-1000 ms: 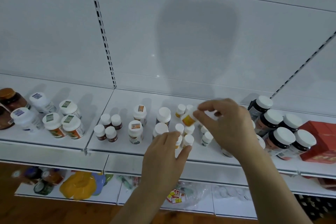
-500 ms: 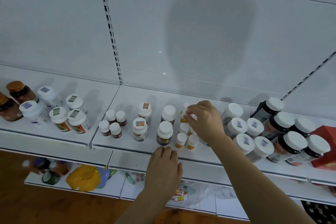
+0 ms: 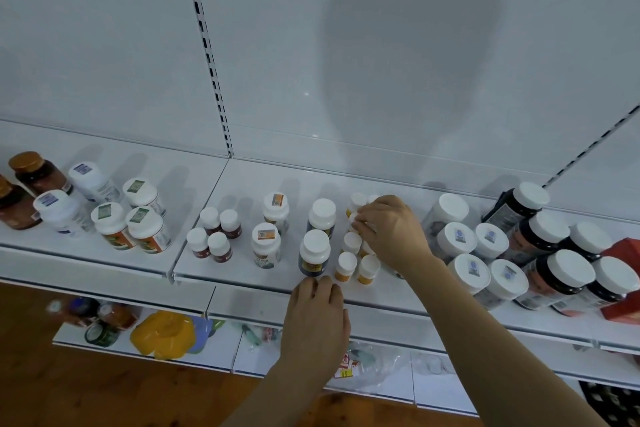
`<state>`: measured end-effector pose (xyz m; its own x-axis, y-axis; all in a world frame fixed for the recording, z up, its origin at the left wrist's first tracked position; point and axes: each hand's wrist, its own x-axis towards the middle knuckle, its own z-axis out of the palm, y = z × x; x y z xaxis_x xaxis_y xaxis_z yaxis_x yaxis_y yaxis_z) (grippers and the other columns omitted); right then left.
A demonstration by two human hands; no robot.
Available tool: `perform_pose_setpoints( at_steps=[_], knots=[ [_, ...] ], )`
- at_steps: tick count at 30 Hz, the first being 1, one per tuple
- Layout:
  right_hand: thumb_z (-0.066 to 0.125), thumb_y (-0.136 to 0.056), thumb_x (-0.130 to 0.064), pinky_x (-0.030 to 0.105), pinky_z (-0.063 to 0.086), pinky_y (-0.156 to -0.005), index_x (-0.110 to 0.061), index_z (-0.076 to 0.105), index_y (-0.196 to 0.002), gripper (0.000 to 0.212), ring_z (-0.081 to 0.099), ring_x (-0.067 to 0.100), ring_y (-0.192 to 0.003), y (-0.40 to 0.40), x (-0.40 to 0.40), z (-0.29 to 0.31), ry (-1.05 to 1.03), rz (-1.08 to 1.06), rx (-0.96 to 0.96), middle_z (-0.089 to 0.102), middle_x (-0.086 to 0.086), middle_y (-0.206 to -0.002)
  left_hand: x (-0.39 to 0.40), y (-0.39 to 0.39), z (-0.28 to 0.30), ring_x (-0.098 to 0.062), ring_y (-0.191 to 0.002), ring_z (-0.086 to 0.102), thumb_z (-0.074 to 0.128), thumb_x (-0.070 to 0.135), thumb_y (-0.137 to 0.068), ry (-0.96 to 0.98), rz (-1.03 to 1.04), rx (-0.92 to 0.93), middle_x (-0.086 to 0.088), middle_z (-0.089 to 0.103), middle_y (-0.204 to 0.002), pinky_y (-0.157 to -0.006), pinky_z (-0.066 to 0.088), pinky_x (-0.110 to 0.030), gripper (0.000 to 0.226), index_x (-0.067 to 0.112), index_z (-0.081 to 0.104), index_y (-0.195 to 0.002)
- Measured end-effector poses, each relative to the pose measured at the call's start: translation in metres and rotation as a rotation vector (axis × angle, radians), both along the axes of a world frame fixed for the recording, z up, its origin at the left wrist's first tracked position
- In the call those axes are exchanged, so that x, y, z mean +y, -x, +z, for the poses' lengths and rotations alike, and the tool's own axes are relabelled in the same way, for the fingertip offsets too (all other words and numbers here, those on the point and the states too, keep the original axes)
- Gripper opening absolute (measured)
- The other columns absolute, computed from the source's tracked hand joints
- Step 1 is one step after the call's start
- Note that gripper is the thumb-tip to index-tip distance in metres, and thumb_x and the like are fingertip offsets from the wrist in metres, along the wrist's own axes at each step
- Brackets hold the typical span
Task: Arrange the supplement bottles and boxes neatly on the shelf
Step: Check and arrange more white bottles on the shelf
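Several small white-capped yellow bottles (image 3: 346,265) stand in a tight cluster at the middle of the white shelf (image 3: 242,282). My right hand (image 3: 391,232) reaches over the cluster and pinches one small bottle (image 3: 353,218) by its cap, down among the others. My left hand (image 3: 317,315) rests with straight fingers on the shelf's front edge, its fingertips just below a dark bottle with a white cap (image 3: 313,253). The bottles under my right palm are hidden.
Left of the cluster stand two labelled white bottles (image 3: 266,244) and several small brown ones (image 3: 214,236). Larger white and amber jars (image 3: 104,215) fill the left shelf section. White and black jars (image 3: 512,253) and red boxes (image 3: 623,274) crowd the right. A lower shelf (image 3: 149,354) holds yellow packaging.
My right hand has lowered the small yellow bottle from the air into the cluster. My left hand has drawn back from the bottles to the shelf's front edge.
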<state>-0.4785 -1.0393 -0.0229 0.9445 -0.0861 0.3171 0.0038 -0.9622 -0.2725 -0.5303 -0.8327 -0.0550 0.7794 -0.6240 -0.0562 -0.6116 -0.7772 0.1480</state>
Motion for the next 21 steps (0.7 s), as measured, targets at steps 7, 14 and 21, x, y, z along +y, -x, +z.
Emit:
perform_pose_setpoints(
  at_steps=[7,14,21],
  knots=[
    [0.064,-0.087,-0.016,0.036,0.052,-0.068,-0.009,0.071,-0.067,0.022,0.061,0.032,-0.081,0.008,-0.006,0.016,-0.007,-0.118,-0.051,0.069,0.002,-0.067,0.000,0.000,0.005,-0.024,-0.108,0.059,0.066,0.042,-0.088,0.030,0.003,0.041,-0.003,0.063,-0.117,-0.096,0.050,-0.040,0.038,0.018,0.068,-0.117],
    [0.057,-0.096,-0.038,0.029,0.044,-0.072,-0.022,0.075,-0.103,0.025,0.055,0.021,-0.098,0.003,-0.005,0.042,-0.004,-0.323,0.333,0.067,0.006,-0.100,0.000,-0.002,0.006,-0.022,-0.137,0.033,0.034,0.042,-0.105,0.044,0.006,0.034,0.000,0.039,-0.148,-0.119,0.026,-0.036,0.047,0.021,0.039,-0.146],
    [0.058,-0.092,-0.032,0.029,0.042,-0.066,-0.020,0.064,-0.088,0.014,0.058,0.022,-0.085,-0.008,0.001,0.046,0.020,-0.364,0.479,0.066,0.001,-0.092,0.005,-0.003,0.006,-0.019,-0.135,0.036,0.033,0.040,-0.105,0.081,-0.001,0.045,0.000,0.045,-0.144,-0.116,0.029,-0.032,0.044,0.019,0.046,-0.142]
  ],
)
